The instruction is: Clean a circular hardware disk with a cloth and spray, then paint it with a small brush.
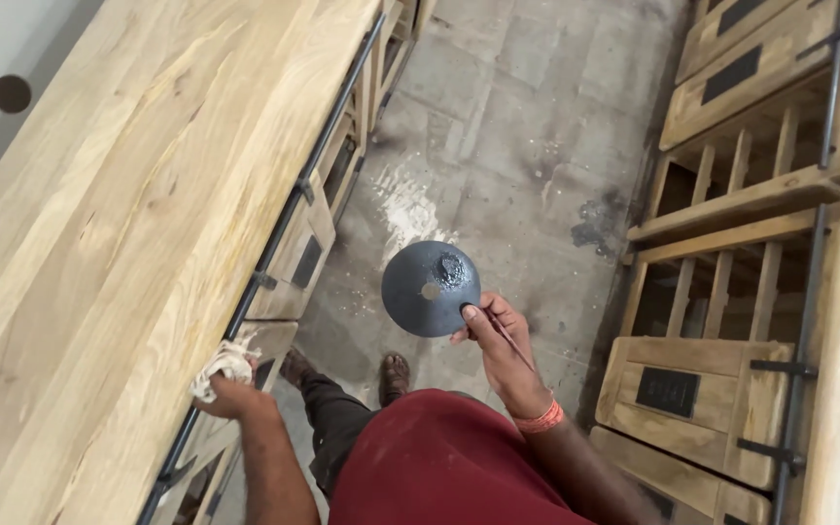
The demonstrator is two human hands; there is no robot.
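My right hand [505, 348] holds a round dark grey disc [430, 288] by its edge, flat side up, out over the floor. A dark wet blob lies near the disc's middle, and a thin stick rests under my thumb along the palm. My left hand [235, 394] grips a bunched whitish rag [223, 366] pressed against the front edge of a long pale wooden cabinet top [119, 224], by the black metal rail [284, 224] that runs along it.
Wooden cabinets with dark metal plates and slatted racks [721, 282] stand to the right. Between the two rows runs a stained stone floor [517, 126] with a white smear. My feet and red garment fill the lower middle.
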